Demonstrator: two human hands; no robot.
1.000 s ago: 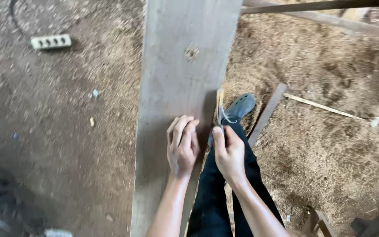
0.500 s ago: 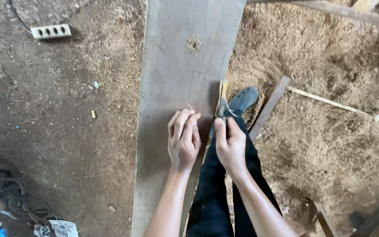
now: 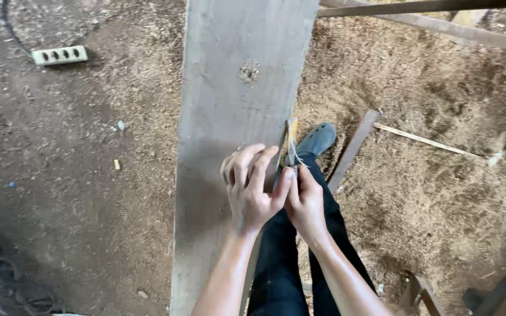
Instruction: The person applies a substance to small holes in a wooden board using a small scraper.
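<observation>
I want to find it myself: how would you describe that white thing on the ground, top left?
Start at the wide grey plank and look left across the dirt floor. Near the top edge lies a white power strip, long and flat, with a row of dark sockets, unlike the small scraps nearby.

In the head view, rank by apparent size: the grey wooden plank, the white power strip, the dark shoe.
1. Grey wooden plank, far the largest, though nearest the camera.
2. Dark shoe.
3. White power strip, close to the shoe; unsure.
</observation>
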